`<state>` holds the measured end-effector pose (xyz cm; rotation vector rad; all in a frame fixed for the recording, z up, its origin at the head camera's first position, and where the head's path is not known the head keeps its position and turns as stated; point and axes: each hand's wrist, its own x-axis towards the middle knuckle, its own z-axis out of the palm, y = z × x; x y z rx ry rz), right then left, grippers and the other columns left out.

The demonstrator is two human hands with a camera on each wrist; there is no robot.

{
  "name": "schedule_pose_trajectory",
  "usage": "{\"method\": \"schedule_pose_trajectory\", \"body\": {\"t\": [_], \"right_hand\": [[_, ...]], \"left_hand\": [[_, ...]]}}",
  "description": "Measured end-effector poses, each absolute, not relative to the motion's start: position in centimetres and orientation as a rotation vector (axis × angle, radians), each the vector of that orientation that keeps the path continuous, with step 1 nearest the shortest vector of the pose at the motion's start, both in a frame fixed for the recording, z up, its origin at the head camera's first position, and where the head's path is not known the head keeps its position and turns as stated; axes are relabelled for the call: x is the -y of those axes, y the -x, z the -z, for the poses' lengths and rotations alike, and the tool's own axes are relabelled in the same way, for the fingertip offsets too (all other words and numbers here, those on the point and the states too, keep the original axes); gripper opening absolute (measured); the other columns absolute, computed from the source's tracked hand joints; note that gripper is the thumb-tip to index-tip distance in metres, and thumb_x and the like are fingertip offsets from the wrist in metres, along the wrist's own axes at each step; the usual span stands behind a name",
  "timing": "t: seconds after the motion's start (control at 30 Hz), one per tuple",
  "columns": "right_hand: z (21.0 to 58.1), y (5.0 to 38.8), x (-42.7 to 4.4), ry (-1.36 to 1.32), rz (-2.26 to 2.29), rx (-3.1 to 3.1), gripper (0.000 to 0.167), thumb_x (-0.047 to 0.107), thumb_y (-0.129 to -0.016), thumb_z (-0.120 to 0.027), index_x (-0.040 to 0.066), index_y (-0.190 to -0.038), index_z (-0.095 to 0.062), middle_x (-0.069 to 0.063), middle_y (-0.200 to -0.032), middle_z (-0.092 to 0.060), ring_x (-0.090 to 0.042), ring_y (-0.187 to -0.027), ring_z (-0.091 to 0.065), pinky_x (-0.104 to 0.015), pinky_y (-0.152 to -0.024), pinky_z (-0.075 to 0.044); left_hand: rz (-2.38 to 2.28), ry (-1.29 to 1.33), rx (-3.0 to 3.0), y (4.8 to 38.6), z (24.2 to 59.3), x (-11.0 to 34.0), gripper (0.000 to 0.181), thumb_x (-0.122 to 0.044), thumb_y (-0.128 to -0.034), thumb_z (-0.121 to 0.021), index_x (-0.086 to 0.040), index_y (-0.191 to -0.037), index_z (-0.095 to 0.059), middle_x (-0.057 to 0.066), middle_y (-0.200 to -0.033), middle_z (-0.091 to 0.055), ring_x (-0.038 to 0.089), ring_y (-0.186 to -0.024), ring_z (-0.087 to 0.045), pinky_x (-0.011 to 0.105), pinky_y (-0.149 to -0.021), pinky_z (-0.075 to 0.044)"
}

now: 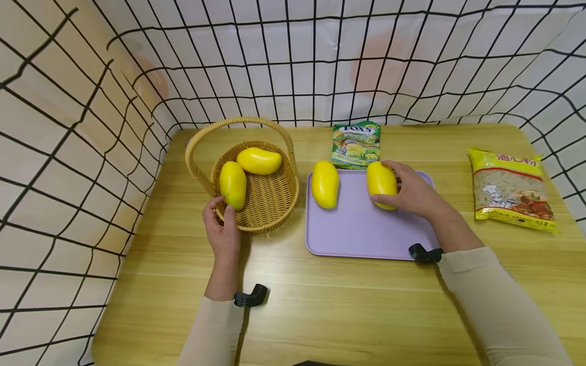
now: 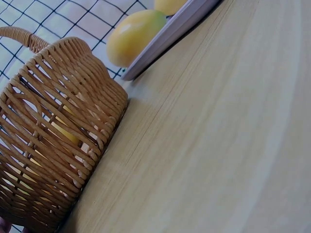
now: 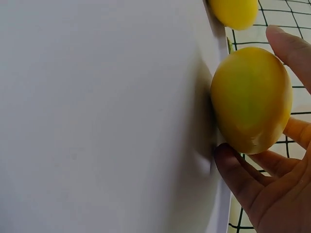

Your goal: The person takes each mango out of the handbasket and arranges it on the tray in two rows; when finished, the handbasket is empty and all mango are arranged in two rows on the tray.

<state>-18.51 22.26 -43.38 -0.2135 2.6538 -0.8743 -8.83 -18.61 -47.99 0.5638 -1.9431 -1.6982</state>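
In the head view my left hand [image 1: 223, 231] is at the near-left rim of a wicker basket [image 1: 270, 203], its thumb and fingers holding the edge. The fingertips lie close to one yellow mango [image 1: 233, 184] inside; a second mango [image 1: 259, 161] lies behind it. On the right, my right hand [image 1: 414, 193] grips another mango [image 1: 381, 183] at the back of a lilac tray [image 1: 361, 234]. The right wrist view shows the thumb and fingers around this mango [image 3: 251, 99]. One more mango [image 1: 325, 184] lies on the tray's left side.
A green candy packet [image 1: 356, 145] lies behind the tray. To the right is a yellow-edged food bag [image 1: 513, 190]. The basket's tall arched handle [image 1: 242, 120] rises above its bowl. Black wire grid panels [image 1: 311, 61] stand around the wooden table [image 1: 293, 305].
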Motion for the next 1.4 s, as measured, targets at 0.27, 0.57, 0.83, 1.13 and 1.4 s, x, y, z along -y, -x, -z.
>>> {"method": "schedule_pose_trajectory", "body": {"t": [0.27, 0.57, 0.83, 1.13, 1.4], "right_hand": [[43.0, 18.2, -22.1, 0.2, 0.906, -2.646, 0.112, 0.058, -0.082, -0.078, 0.015, -0.164, -0.016, -0.024, -0.159, -0.029, -0.043, -0.133, -0.042, -0.06, -0.107, -0.045], [42.3, 18.1, -22.4, 0.197, 0.87, -2.678, 0.111, 0.058, -0.083, -0.077, 0.019, -0.165, -0.013, -0.023, -0.164, -0.024, -0.044, -0.14, -0.041, -0.064, -0.11, -0.04], [41.6, 18.1, -22.4, 0.181, 0.875, -2.657, 0.112, 0.06, -0.083, -0.076, 0.021, -0.165, -0.011, -0.023, -0.167, -0.019, -0.046, -0.142, -0.038, -0.064, -0.111, -0.039], [41.7, 18.0, -22.5, 0.174, 0.832, -2.663, 0.111, 0.059, -0.084, -0.076, 0.02, -0.165, -0.012, -0.025, -0.165, -0.019, -0.047, -0.142, -0.037, -0.065, -0.11, -0.039], [40.9, 17.2, -22.3, 0.231, 0.78, -2.766, 0.104, 0.062, -0.085, -0.073, 0.021, -0.164, -0.019, -0.021, -0.165, -0.023, -0.046, -0.142, -0.036, -0.071, -0.112, -0.031]], "left_hand": [[1.711, -0.561, 1.93, 8.8, 47.9, 18.6, 0.033, -0.014, -0.0964, -0.054, -0.007, -0.129, -0.057, 0.0, -0.136, -0.048, 0.014, -0.1, -0.046, 0.024, -0.08, -0.039], [1.709, -0.569, 1.931, 8.8, 47.8, 18.6, 0.033, -0.013, -0.0973, -0.053, -0.007, -0.129, -0.058, 0.003, -0.137, -0.048, 0.014, -0.102, -0.045, 0.023, -0.082, -0.039], [1.706, -0.591, 1.94, 8.8, 47.8, 18.6, 0.033, -0.013, -0.0979, -0.054, -0.009, -0.13, -0.058, 0.004, -0.139, -0.048, 0.013, -0.099, -0.045, 0.022, -0.079, -0.039], [1.705, -0.574, 1.942, 8.8, 48.0, 18.7, 0.032, -0.014, -0.0971, -0.054, -0.008, -0.128, -0.058, 0.005, -0.138, -0.048, 0.014, -0.101, -0.044, 0.025, -0.082, -0.038], [1.693, -0.561, 1.937, 8.8, 47.8, 18.6, 0.033, -0.013, -0.0959, -0.055, -0.006, -0.128, -0.058, 0.007, -0.138, -0.05, 0.015, -0.105, -0.043, 0.026, -0.085, -0.036]]}}
